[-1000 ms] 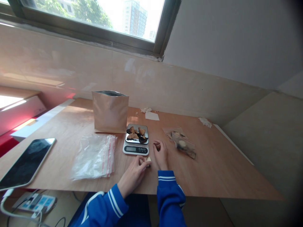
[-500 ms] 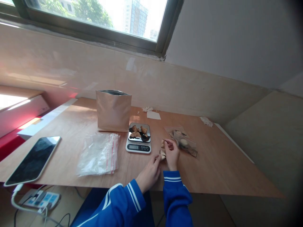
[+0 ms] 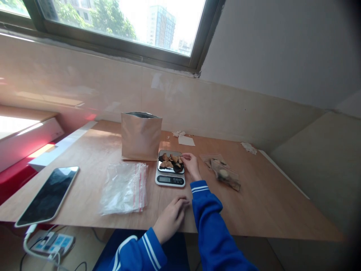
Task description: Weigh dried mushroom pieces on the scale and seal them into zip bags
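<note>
My right hand [image 3: 191, 165] reaches over the right edge of the small digital kitchen scale [image 3: 170, 180]. Its thumb and fingers pinch a dried brown piece [image 3: 181, 160] at the side of the pile. Several more curled, dried brown pieces [image 3: 166, 164], perhaps mushroom, lie on the scale's mirror-like plate. The digits on its display are too small to read. My left hand [image 3: 172, 216] rests on the table in front of the scale, fingers loosely bent and apart, with nothing visible in them. To the right lie zip bags [image 3: 225, 175] with dark and pale dried pieces inside.
Behind the scale stands an open brown pouch [image 3: 141, 137]. A stack of clear zip bags [image 3: 124, 188] lies left of the scale. A phone [image 3: 47, 195] with a cable plugged in is at the left edge, above a power strip [image 3: 53, 242]. Paper scraps [image 3: 186, 140] lie near the wall.
My right hand has moved from beside the zip bags up and left to the scale with a dried piece. My left hand has drawn back slightly, and the pale piece at its fingertips no longer shows.
</note>
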`<state>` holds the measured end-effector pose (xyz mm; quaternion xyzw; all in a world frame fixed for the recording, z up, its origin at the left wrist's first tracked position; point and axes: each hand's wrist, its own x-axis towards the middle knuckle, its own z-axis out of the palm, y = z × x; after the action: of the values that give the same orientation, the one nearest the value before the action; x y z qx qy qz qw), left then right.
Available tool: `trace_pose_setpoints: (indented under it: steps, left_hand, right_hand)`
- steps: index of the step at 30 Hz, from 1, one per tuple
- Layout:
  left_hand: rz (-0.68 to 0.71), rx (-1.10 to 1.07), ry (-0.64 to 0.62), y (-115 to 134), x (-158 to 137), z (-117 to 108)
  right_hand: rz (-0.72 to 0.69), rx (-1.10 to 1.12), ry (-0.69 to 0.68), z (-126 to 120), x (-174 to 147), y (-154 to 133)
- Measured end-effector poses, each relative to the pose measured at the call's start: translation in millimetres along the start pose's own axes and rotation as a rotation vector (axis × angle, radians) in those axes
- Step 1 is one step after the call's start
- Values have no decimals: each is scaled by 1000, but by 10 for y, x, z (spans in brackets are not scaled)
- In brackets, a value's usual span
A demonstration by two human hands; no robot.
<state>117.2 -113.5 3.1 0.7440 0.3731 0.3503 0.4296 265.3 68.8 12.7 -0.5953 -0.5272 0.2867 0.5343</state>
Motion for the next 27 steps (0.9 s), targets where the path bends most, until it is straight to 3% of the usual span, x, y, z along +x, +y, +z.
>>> trace_pose_setpoints:
  steps: [5, 8, 11, 13, 17, 21, 27]
  left_hand:
    - [-16, -27, 129, 32, -30, -34]
    - [-77, 87, 409, 95, -75, -200]
    - [-157, 248, 718, 80, -116, -546]
    - [-174, 366, 831, -27, -142, -805]
    - [-286, 591, 852, -364, -214, -1120]
    - [-448, 710, 755, -522, -271, -1104]
    - [-487, 772, 670, -506, -281, -1101]
  right_hand:
    - [-106, -156, 49, -100, -134, -6]
    - [-154, -276, 83, -318, -276, 41]
    - [-172, -404, 98, -522, -514, 136]
    - [-170, -540, 124, -608, -711, 202]
    - [-149, -755, 172, -654, -1014, 264]
    - [-206, -691, 153, -661, -1012, 269]
    - [-224, -770, 98, -870, -803, 350]
